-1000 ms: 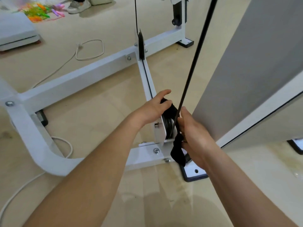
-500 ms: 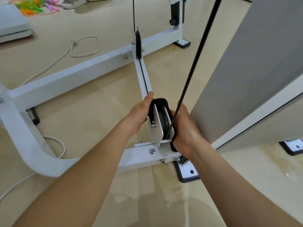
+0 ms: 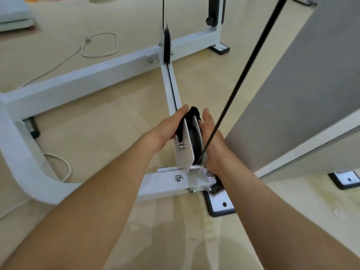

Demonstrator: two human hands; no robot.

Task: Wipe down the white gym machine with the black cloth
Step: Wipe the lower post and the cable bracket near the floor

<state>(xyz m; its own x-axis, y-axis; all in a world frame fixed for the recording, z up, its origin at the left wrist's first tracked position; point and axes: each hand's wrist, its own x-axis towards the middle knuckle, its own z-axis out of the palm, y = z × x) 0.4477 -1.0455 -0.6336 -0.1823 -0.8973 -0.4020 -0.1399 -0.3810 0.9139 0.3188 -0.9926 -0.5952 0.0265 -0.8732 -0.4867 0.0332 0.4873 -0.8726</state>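
Black cloth (image 3: 193, 112) straddles white bracket (image 3: 185, 152), left hand (image 3: 168, 127) grips it, right hand (image 3: 212, 134) seemingly flat.

Two hands (image 3: 167, 127) (image 3: 213, 139), one cloth (image 3: 192, 111), one white machine (image 3: 97, 75), two pulleys (image 3: 195, 142) (image 3: 166, 41), two black cables (image 3: 243, 73) (image 3: 163, 8), two floor plates (image 3: 220, 206) (image 3: 345, 181), one grey panel (image 3: 302, 90), one closed cord loop (image 3: 101, 45).
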